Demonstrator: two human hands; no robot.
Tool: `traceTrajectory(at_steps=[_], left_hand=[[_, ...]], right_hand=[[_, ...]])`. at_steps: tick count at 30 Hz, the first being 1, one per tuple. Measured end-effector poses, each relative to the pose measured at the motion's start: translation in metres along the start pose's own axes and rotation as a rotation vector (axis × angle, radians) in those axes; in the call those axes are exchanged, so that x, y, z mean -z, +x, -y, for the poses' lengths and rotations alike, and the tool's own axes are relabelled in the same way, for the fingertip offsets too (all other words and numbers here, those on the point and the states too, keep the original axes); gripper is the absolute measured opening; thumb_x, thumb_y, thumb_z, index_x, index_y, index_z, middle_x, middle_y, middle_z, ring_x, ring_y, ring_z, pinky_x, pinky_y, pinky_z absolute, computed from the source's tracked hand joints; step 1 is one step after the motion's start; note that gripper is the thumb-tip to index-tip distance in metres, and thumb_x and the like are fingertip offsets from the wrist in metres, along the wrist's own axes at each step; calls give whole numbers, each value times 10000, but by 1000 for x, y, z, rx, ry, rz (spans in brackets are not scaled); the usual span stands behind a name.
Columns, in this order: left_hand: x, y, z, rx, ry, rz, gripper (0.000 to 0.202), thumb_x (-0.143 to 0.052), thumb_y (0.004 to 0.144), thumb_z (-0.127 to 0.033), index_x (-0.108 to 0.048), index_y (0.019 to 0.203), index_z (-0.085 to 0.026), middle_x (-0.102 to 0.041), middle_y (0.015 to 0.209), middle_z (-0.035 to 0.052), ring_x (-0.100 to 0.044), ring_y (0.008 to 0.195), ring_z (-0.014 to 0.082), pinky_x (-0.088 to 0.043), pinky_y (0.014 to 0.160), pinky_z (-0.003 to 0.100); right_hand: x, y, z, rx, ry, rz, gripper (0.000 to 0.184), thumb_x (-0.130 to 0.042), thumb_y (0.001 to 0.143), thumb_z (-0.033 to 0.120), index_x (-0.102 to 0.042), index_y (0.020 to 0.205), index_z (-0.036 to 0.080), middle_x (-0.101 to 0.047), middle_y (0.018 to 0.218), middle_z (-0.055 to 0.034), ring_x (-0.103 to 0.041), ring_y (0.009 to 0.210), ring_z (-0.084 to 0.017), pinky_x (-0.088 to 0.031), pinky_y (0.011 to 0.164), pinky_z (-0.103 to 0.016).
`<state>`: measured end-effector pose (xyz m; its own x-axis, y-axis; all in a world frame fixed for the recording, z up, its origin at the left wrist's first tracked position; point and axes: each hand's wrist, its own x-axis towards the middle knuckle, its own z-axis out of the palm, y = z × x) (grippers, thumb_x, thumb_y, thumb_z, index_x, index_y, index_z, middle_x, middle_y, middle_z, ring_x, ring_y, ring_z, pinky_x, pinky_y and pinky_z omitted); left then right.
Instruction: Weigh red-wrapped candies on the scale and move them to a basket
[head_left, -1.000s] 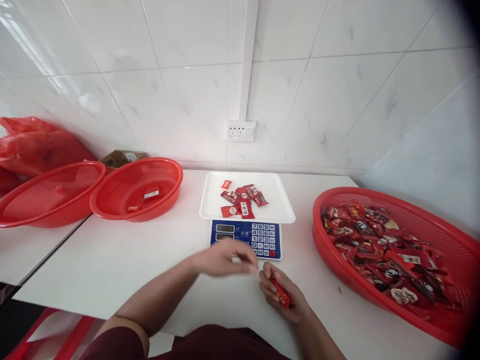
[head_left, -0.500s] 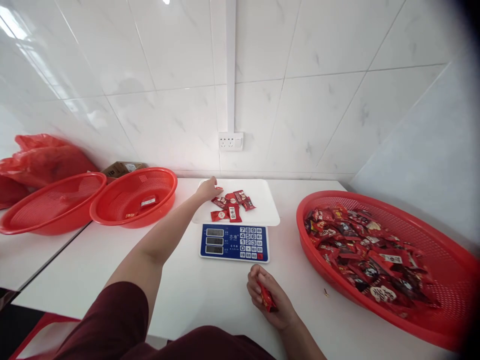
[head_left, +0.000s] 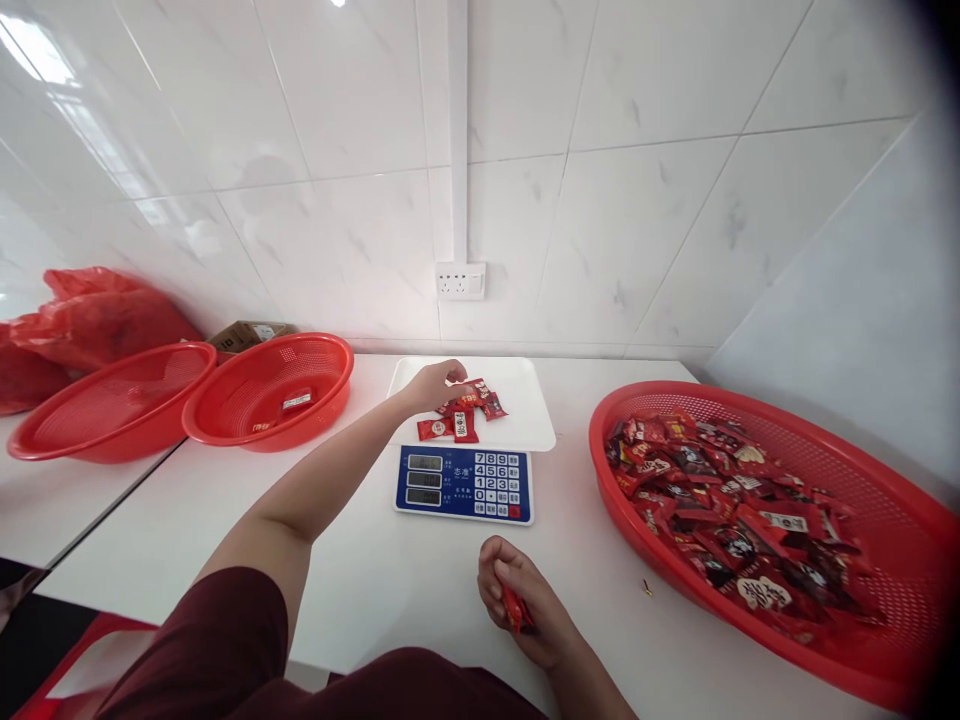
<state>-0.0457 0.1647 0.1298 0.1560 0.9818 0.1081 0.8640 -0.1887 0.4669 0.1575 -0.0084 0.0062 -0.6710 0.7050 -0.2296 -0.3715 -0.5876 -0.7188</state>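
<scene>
1. Sweets (head_left: 461,422) in red wrappers lie in a small heap on the white tray (head_left: 529,425) of a scale (head_left: 465,483) at the middle of the table (head_left: 225,520); the work centres on this heap.
2. Left hand (head_left: 433,386) reaches out over the back left part of the tray, fingers curled down onto the far edge of the heap; whether they pinch a wrapper or only touch it, I cannot tell.
3. Right hand (head_left: 529,620) rests on the table close to the body, in front of the scale; it is closed around one red packet (head_left: 514,607), whose end shows between the fingers.
4. Step in hand, as I judge it: the heap on the tray is being added to or adjusted, with one piece kept ready; a further move would call for a light, small pinch, since the wrappers overlap, and a clear view of the scale's display.
5. On the right, a big basket (head_left: 885,470) is heaped with wrapped pieces (head_left: 735,510); on the left, a middle basket (head_left: 319,365) holds two packets (head_left: 297,400), with a far basket (head_left: 112,395) just beside it; behind them sit a red bag (head_left: 97,315) and a cardboard box (head_left: 251,332).
</scene>
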Motion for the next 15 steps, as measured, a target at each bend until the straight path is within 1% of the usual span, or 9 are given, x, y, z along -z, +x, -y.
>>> traceTrajectory(at_steps=[1, 3, 5, 7, 9, 11, 13, 15], left_hand=[[2, -1, 3, 5, 5, -5, 217, -519, 820, -384, -565, 948, -215, -637, 983, 0, -585, 870, 148, -488, 731, 238], [6, -4, 13, 29, 34, -13, 214, -464, 843, -320, -579, 984, -207, -634, 976, 13, -582, 881, 158, -483, 766, 257], [12, -6, 24, 54, 79, 4, 239, -479, 809, -244, -606, 1007, -201, -625, 973, 33, -581, 883, 177, -476, 784, 277], [16, -8, 35, 56, 124, 45, 289, -521, 764, -210, -630, 1032, -212, -611, 994, 49, -576, 912, 198, -469, 809, 293], [16, -10, 41, 42, 163, 80, 313, -551, 750, -229, -641, 1050, -233, -593, 1022, 58, -552, 984, 223, -446, 871, 317], [14, -13, 43, 33, 198, 91, 294, -562, 756, -271, -651, 1034, -236, -574, 1036, 70, -508, 1059, 249, -408, 934, 351], [12, -16, 42, 37, 230, 86, 264, -562, 763, -307, -660, 991, -218, -555, 1046, 88, -472, 1099, 273, -386, 957, 381], [11, -20, 40, 45, 253, 76, 251, -559, 771, -342, -658, 956, -203, -537, 1062, 98, -461, 1102, 287, -388, 949, 395]], right_hand=[[0, 0, 0, 1, 2, -7, 317, -733, 501, 485, -562, 690, 296, -364, 493, 65, -253, 386, -69, -129, 355, -179], [-1, -1, 1, -1, 6, -29, 322, -738, 495, 479, -565, 694, 293, -369, 496, 63, -259, 390, -71, -135, 355, -180], [-1, -1, 1, -7, 11, -43, 328, -745, 483, 467, -565, 692, 290, -371, 494, 63, -256, 392, -71, -138, 356, -179], [-2, -1, 1, -19, 6, -38, 321, -744, 485, 462, -566, 689, 289, -376, 496, 63, -252, 394, -71, -146, 359, -178], [-2, 0, 1, -28, -6, -25, 315, -741, 491, 464, -569, 690, 291, -379, 500, 63, -250, 396, -73, -156, 361, -180], [-1, 0, 0, -33, -15, -16, 317, -742, 494, 467, -569, 694, 293, -375, 500, 63, -252, 397, -72, -157, 362, -181], [0, 1, -1, -35, -27, -15, 324, -743, 496, 471, -568, 706, 297, -374, 503, 64, -261, 398, -72, -148, 362, -179], [1, 2, -2, -38, -48, -16, 327, -738, 503, 479, -567, 719, 303, -376, 509, 63, -277, 401, -73, -150, 366, -177]])
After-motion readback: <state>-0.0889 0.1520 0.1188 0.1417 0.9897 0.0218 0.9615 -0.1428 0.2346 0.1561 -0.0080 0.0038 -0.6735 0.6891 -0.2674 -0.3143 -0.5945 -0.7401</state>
